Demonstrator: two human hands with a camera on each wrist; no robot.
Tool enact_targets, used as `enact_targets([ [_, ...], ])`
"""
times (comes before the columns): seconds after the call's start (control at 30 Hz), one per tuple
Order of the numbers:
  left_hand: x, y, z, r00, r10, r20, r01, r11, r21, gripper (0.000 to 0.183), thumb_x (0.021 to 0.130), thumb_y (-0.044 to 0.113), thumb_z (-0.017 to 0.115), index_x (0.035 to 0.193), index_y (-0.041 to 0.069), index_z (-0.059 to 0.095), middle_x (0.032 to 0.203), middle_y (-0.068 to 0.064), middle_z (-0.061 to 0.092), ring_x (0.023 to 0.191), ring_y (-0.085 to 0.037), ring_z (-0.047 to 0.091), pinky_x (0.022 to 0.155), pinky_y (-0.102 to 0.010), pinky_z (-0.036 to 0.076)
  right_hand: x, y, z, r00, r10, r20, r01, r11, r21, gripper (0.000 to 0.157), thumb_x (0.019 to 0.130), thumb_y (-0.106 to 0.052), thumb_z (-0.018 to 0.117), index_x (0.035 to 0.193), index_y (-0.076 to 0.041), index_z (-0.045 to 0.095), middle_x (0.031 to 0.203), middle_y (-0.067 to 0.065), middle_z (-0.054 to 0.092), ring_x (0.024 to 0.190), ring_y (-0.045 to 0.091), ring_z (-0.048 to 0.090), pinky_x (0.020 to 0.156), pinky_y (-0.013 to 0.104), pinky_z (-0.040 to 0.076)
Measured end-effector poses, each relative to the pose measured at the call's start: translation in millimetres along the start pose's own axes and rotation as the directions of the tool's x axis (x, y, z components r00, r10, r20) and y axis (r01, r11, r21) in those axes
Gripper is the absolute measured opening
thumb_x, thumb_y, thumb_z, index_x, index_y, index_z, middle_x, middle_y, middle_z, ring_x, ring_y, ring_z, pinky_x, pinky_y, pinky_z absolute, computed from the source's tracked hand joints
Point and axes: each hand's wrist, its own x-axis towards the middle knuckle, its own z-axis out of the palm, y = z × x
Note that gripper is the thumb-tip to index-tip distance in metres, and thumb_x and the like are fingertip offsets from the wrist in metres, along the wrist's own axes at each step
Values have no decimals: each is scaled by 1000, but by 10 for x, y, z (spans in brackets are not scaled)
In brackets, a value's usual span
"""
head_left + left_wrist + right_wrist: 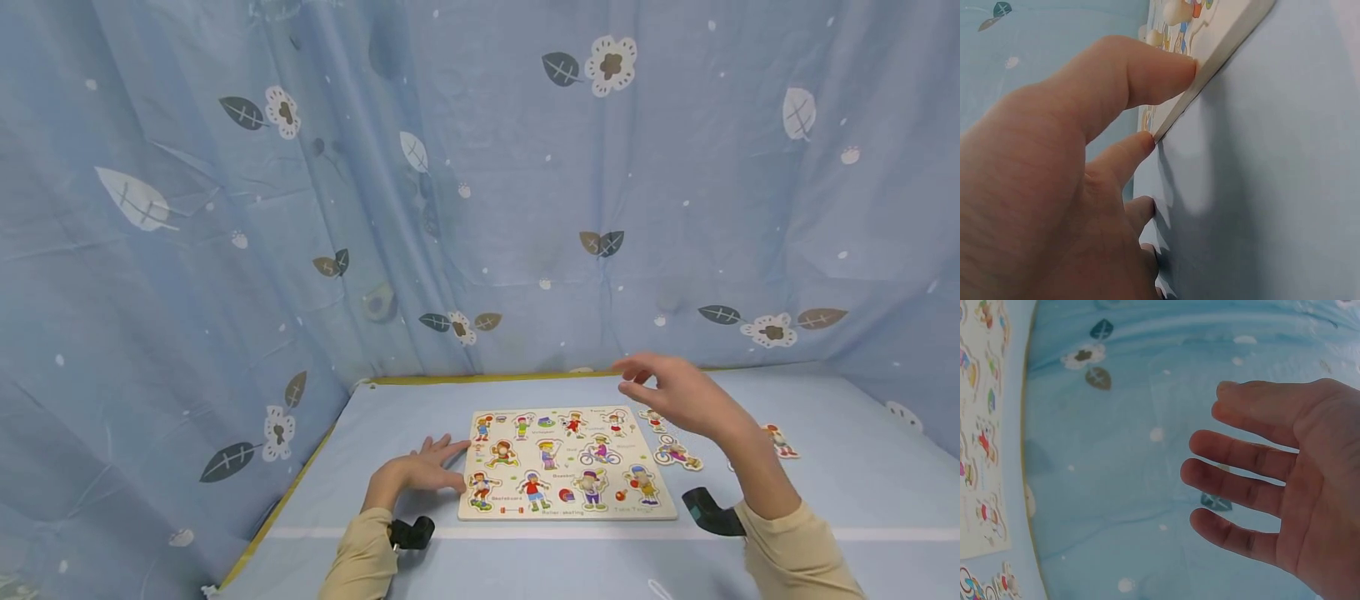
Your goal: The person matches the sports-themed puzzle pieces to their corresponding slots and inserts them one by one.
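A pale wooden puzzle board [525, 457] with sports-figure pieces lies on the blue cloth-covered table. My left hand [423, 469] is at its left edge with fingers spread. In the left wrist view, thumb and index fingertips touch the board's side, and small round knobs [1177, 12] stand up from its face. Over the board's far right corner hangs my right hand [671, 392], raised and loosely bent; the right wrist view shows nothing in its palm. Right of the board lie a loose cyclist piece [677, 452] and a smaller figure piece [654, 421].
Farther right lies another figure piece [781, 441]; one more beside it is mostly hidden by the right forearm. A blue patterned curtain [517, 208] hangs behind the table's yellow-trimmed far edge. A white stripe [862, 533] crosses the tablecloth in front.
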Motion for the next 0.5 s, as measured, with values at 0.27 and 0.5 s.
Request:
enact_targets([
  [0.27,-2,-6,2,1000,1,0,-1,1000,6,85,77,44,69,153,24,37,163,-16,20,150,-45,6,117,-66,10,-51,100,-99,999,27,-38,-26,1000,15,32,95,-16,64,126,-7,65,107,6,69,97,24,63,77,42,54],
  [0.5,11,-19,19,1000,4,-3,-4,1000,12,85,77,45,69,153,24,37,163,-16,20,150,-45,6,117,-66,9,-51,124,-78,997,15,-73,-15,1000,3,30,94,-13,65,123,-6,66,110,8,70,99,26,64,80,46,54],
])
